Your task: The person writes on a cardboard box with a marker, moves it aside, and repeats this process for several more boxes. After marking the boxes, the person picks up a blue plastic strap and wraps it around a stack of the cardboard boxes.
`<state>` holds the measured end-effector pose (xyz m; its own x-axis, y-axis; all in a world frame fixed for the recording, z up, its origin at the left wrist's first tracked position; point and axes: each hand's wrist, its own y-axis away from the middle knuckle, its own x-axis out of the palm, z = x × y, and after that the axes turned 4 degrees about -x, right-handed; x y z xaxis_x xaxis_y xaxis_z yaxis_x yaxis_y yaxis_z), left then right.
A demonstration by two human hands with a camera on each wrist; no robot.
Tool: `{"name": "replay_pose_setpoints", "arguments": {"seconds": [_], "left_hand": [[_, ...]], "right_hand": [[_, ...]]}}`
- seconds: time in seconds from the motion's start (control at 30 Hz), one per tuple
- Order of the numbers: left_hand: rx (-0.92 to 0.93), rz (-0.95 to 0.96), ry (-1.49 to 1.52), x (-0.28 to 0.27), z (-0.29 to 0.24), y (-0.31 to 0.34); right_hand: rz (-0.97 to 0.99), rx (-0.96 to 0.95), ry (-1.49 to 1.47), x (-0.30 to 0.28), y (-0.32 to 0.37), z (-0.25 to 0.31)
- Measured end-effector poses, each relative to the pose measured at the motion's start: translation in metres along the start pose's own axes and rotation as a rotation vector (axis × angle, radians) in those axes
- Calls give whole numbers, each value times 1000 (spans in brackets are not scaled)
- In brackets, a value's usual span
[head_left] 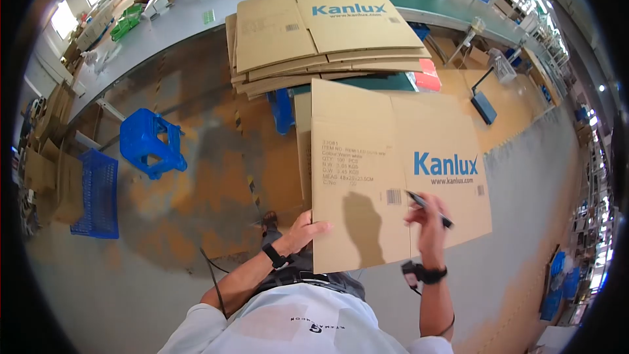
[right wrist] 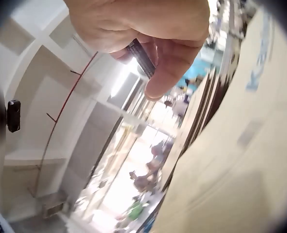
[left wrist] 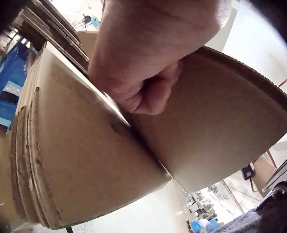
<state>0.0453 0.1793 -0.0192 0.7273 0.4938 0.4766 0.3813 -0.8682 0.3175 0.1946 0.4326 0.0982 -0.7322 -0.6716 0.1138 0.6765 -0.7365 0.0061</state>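
A flattened Kanlux cardboard box [head_left: 360, 223] with printed text and a barcode stands tilted before the person in the head view. The left hand [head_left: 306, 231] grips its left edge; in the left wrist view that hand [left wrist: 148, 63] has its fingers curled at the cardboard [left wrist: 95, 145]. Over the box's middle, near the barcode, the right hand [head_left: 429, 226] holds a black marker [head_left: 419, 200], its tip pointing up and left. The right wrist view shows the marker [right wrist: 142, 57] pinched between thumb and fingers of the right hand [right wrist: 148, 29]. Whether the tip touches the cardboard, I cannot tell.
Behind is a stack of flattened boxes [head_left: 341, 33]. More cardboard [head_left: 303, 144] stands behind the held box's left side. On the floor at left are a blue stool [head_left: 152, 143] and a blue crate [head_left: 98, 193]. A long green-topped table [head_left: 432, 0] runs across the back.
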Motion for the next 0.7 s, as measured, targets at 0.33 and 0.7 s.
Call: {"name": "replay_pose_setpoints", "arguments": {"seconds": [0.33, 0.7], "left_hand": [[-7, -36, 45, 14, -7, 6], [-31, -42, 40, 20, -8, 9]], "right_hand": [[202, 152, -28, 97, -19, -68], [158, -170, 195, 89, -13, -91]]}}
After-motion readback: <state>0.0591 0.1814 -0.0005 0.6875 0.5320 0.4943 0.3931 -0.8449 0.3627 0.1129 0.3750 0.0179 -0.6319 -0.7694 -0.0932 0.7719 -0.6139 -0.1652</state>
